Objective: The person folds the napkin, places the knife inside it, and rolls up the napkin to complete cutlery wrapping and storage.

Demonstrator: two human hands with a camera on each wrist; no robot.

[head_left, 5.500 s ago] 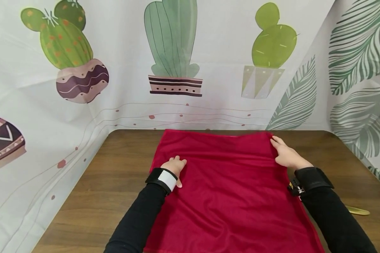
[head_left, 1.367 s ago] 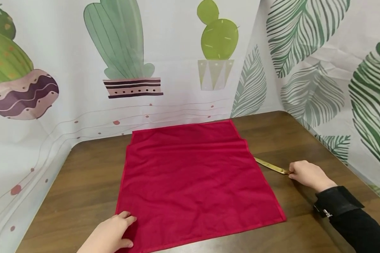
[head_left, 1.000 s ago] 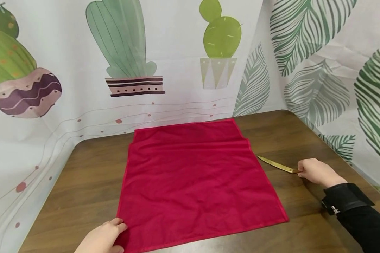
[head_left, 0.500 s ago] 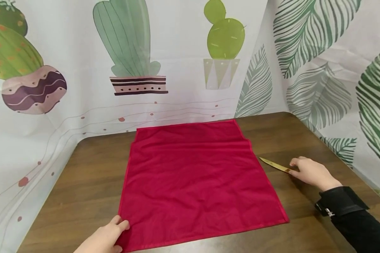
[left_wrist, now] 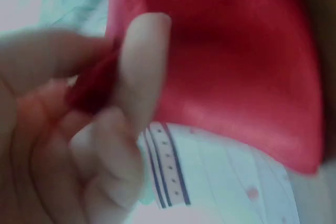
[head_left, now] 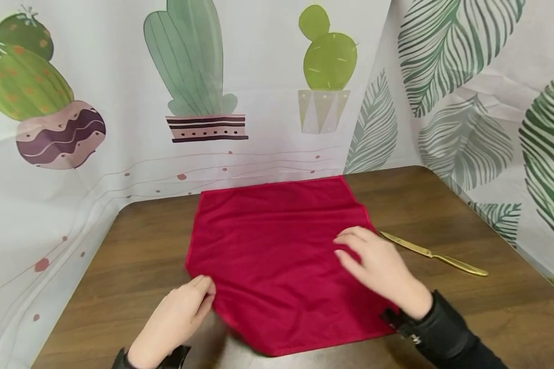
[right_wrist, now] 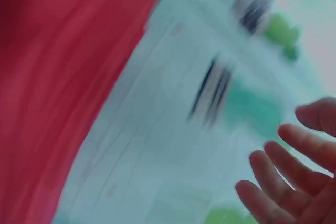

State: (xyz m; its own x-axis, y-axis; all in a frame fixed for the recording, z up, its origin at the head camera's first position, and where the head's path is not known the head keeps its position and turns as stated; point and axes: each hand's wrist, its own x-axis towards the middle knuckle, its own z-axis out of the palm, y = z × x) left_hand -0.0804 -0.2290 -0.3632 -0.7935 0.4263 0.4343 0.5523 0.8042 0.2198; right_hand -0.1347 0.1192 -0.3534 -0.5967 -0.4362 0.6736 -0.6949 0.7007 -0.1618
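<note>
A red cloth point(head_left: 268, 246) lies over the table, its near left corner lifted and drawn inward. My left hand point(head_left: 177, 312) pinches that corner between thumb and fingers; the left wrist view shows the gathered red fabric point(left_wrist: 94, 85) in the pinch. Over the right part of the cloth hovers my right hand point(head_left: 380, 264), fingers spread and bent a little, holding nothing. In the right wrist view its fingers point(right_wrist: 283, 174) are apart from the cloth. A gold table knife point(head_left: 429, 253) rests on the wood just right of the cloth, its blade tip near the cloth's edge.
The brown wooden table point(head_left: 138, 256) shows on both sides of the cloth. A white curtain point(head_left: 268, 77) printed with cacti and leaves hangs behind and along both sides of the table.
My right hand has let go of the knife and moved left over the cloth. My left hand has lifted the near left corner up and inward. Earlier, both hands lay on the cloth.
</note>
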